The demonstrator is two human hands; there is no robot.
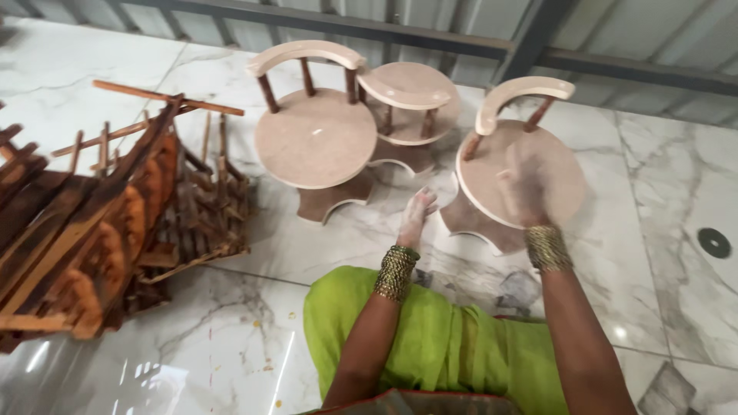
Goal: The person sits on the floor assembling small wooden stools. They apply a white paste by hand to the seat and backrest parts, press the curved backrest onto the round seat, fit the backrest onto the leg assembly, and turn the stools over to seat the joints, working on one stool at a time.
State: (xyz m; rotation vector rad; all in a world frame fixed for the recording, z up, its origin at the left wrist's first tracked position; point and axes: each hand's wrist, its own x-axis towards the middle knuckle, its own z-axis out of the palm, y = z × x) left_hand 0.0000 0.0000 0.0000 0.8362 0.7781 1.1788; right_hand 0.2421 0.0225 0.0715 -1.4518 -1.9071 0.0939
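Fingers [513,178] of right hand [523,192] lie flat, together, on the round seat of a small pale stool [557,165], blurred w/ dust. Left hand [416,215] hangs just beside that stool, over the marble floor [676,253]; fingers curled, holding nothing. Two more stools [315,138] stand near, touching each other. Pile of dark wood pieces [100,223] lies well apart at left.

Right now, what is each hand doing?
Left hand: open, holding nothing, by the floor.
Right hand: blurred, flat on the chair seat; grip cannot be told.
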